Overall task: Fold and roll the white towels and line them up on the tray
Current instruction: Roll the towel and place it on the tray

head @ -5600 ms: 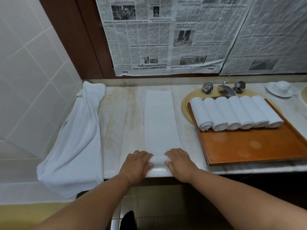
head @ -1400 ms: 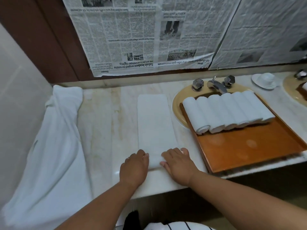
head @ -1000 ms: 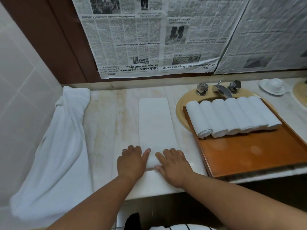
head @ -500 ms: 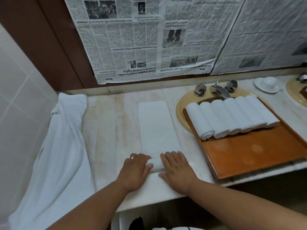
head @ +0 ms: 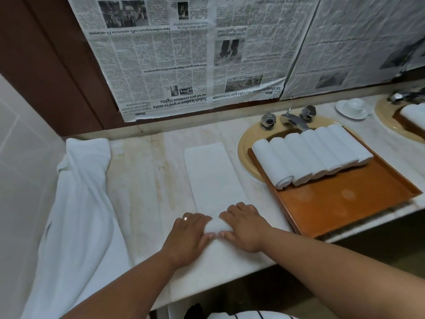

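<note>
While the left hand [head: 189, 236] and right hand [head: 246, 226] curl round the towel [head: 212, 178], push both evenly so it rolls tight and straight.

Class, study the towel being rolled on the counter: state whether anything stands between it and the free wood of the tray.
Nothing visible does. Only bare counter separates the towel from the tray; the six rolled towels sit along its far side, leaving the near part open.
</note>
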